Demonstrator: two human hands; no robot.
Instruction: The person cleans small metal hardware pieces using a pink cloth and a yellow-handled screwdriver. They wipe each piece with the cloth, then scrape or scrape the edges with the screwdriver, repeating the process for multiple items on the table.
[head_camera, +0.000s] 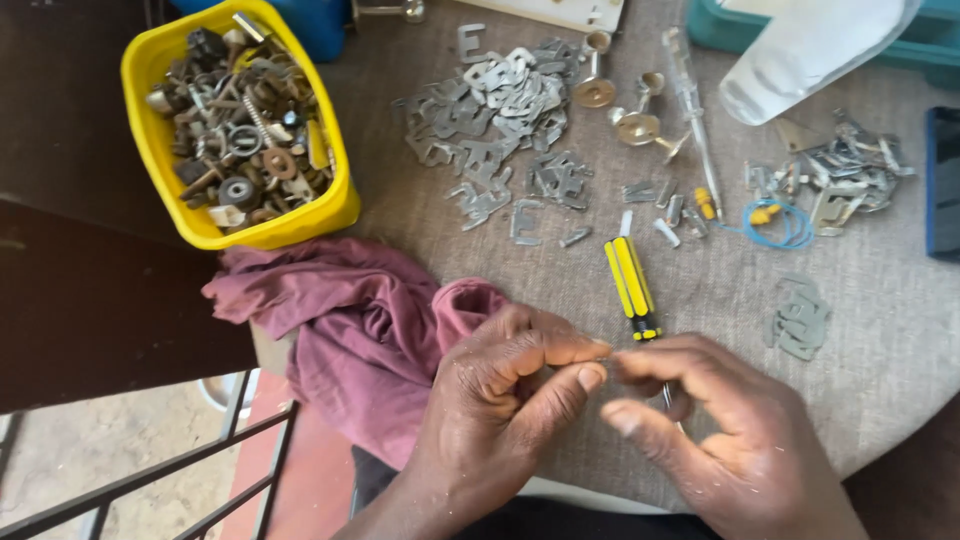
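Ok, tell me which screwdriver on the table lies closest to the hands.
The yellow-and-black handled screwdriver: its lower end sits right by the right hand and left hand. The clear-handled screwdriver lies farther up the table, near the brass pieces.

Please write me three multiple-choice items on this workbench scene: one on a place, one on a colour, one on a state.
1. Where does the yellow tub of hardware stand?
A. far left of the table
B. far right
C. on the floor

2. What colour is the cloth?
A. green
B. maroon
C. white

3. How are the left hand and right hand placed?
A. flat and apart
B. one out of view
C. fingertips pinched together

Key: A, the tub stands at the left edge; B, the cloth is maroon; C, the fingertips meet just below the yellow-and-black screwdriver.
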